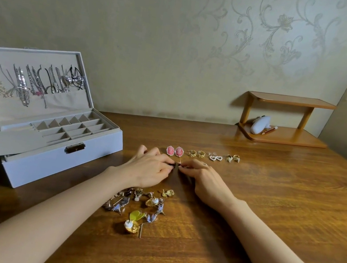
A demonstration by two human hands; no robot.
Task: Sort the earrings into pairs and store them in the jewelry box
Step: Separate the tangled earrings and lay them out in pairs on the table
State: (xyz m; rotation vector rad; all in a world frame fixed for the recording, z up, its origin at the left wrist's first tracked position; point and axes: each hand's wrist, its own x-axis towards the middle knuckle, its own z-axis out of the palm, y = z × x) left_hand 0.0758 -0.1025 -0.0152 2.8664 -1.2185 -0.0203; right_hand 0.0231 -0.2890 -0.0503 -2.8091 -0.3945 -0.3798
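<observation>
Your left hand (150,168) and right hand (205,178) met on the tabletop (270,205), both grips pinching a small earring (177,166) at the fingertips. Four pairs (200,154) lay in a row just beyond, and a loose pile (137,203) lay nearer you. The open jewelry box (60,158) stood to the left, with necklaces (26,84) hanging in its lid.
</observation>
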